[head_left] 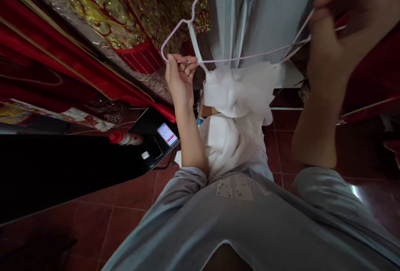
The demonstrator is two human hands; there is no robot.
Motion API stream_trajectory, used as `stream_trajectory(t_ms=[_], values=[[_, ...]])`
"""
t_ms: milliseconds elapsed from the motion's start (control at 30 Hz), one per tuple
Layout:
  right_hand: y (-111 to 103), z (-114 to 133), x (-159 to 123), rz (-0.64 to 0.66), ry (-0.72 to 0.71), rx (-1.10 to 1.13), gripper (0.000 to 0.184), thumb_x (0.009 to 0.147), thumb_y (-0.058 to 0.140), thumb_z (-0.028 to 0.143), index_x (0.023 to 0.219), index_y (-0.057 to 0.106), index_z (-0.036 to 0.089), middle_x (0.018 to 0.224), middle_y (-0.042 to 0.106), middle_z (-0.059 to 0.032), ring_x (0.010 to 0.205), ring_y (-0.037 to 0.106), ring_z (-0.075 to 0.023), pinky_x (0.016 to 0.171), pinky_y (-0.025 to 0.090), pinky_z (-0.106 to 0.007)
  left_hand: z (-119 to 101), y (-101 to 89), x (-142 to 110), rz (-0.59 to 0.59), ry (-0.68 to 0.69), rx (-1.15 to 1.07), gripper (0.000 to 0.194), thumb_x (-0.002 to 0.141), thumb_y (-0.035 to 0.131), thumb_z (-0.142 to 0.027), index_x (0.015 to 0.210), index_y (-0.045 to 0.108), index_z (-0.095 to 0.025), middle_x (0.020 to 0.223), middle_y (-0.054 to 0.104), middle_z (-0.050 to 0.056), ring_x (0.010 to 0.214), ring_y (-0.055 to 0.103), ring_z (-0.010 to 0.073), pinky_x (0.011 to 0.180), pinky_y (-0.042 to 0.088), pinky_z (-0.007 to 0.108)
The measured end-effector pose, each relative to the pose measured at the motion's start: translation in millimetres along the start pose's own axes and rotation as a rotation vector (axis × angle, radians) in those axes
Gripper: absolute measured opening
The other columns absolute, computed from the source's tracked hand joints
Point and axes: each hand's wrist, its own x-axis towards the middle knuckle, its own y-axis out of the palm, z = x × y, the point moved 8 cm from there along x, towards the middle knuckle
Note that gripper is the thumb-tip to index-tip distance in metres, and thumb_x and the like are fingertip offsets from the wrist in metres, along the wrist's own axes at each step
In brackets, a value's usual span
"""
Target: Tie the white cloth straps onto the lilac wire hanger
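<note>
A pale pink hanger (pixel 240 58) is held out in front of me, with a white strappy dress (pixel 240 89) on it. One white strap (pixel 195 41) loops over the hanger's left side. My left hand (pixel 183 73) is closed around the hanger's lower left corner, beside this strap. At the upper right, the thumb and forefinger of my right hand (pixel 350 29) pinch together where the other strap (pixel 303 27) meets the hanger's right end. That hand hides part of the hanger. Below, the dress's white cloth bunches and drapes down in front of my legs.
Red and gold sequined garments (pixel 134 8) hang at the left. A black table (pixel 78 166) holds a lit phone (pixel 168 134), a red-capped bottle (pixel 126 138) and a small white case (pixel 145 155). Grey panels (pixel 268 12) stand ahead. More red cloth (pixel 371 71) hangs right, above red floor tiles (pixel 96 225).
</note>
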Motion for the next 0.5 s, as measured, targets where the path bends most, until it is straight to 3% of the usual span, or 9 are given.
stream_trajectory(t_ms=[33, 100, 167, 200, 367, 500], values=[[5, 7, -11, -0.040, -0.052, 0.018, 0.017, 0.089, 0.053, 0.019, 0.098, 0.064, 0.027, 0.088, 0.054, -0.0045, 0.085, 0.056, -0.0174, 0.083, 0.045, -0.034, -1, 0.7, -1, 0.012, 0.003, -0.006, 0.055, 0.117, 0.021, -0.028, 0.073, 0.054, -0.025, 0.078, 0.068, 0.001, 0.075, 0.066, 0.0185, 0.080, 0.054, 0.031], [41, 6, -35, 0.142, 0.013, 0.076, 0.035, 0.088, 0.055, 0.020, 0.122, 0.060, 0.025, 0.065, 0.051, 0.0024, 0.059, 0.051, -0.0121, 0.061, 0.041, -0.029, -1, 2.5, -2, 0.027, 0.006, -0.031, 0.054, 0.117, 0.022, -0.030, 0.074, 0.054, -0.024, 0.079, 0.068, 0.001, 0.075, 0.066, 0.0181, 0.079, 0.054, 0.031], [82, 0, -60, 0.376, 0.130, 0.107, 0.048, 0.086, 0.061, 0.023, 0.132, 0.050, 0.024, 0.059, 0.051, 0.0068, 0.053, 0.048, -0.0105, 0.056, 0.039, -0.026, -1, 2.7, -3, -0.005, 0.001, -0.043, 0.053, 0.117, 0.022, -0.031, 0.074, 0.052, -0.023, 0.077, 0.067, 0.001, 0.075, 0.065, 0.0175, 0.080, 0.053, 0.031], [96, -2, -70, 0.406, 0.171, 0.116, 0.049, 0.085, 0.063, 0.024, 0.131, 0.047, 0.024, 0.060, 0.052, 0.0077, 0.053, 0.048, -0.0103, 0.056, 0.039, -0.026, 0, 3.0, -4, -0.027, -0.008, -0.042, 0.052, 0.117, 0.022, -0.033, 0.074, 0.050, -0.022, 0.075, 0.066, 0.000, 0.075, 0.064, 0.0169, 0.081, 0.052, 0.030], [116, -13, -84, 0.116, 0.340, 0.239, 0.034, 0.089, 0.057, 0.027, 0.115, 0.036, 0.030, 0.064, 0.042, 0.0077, 0.056, 0.043, -0.0111, 0.056, 0.038, -0.025, 2, 7.6, -12, -0.091, -0.060, -0.121, 0.053, 0.117, 0.019, -0.038, 0.077, 0.050, -0.020, 0.074, 0.065, -0.001, 0.076, 0.061, 0.0154, 0.084, 0.048, 0.028], [120, -18, -88, 0.137, 0.378, 0.275, 0.031, 0.092, 0.057, 0.036, 0.116, 0.038, 0.032, 0.065, 0.040, 0.0059, 0.057, 0.041, -0.0123, 0.056, 0.038, -0.027, 3, 8.7, -19, -0.067, -0.035, -0.079, 0.055, 0.117, 0.015, -0.034, 0.091, 0.060, -0.019, 0.090, 0.071, 0.002, 0.081, 0.064, 0.0168, 0.087, 0.048, 0.031]])
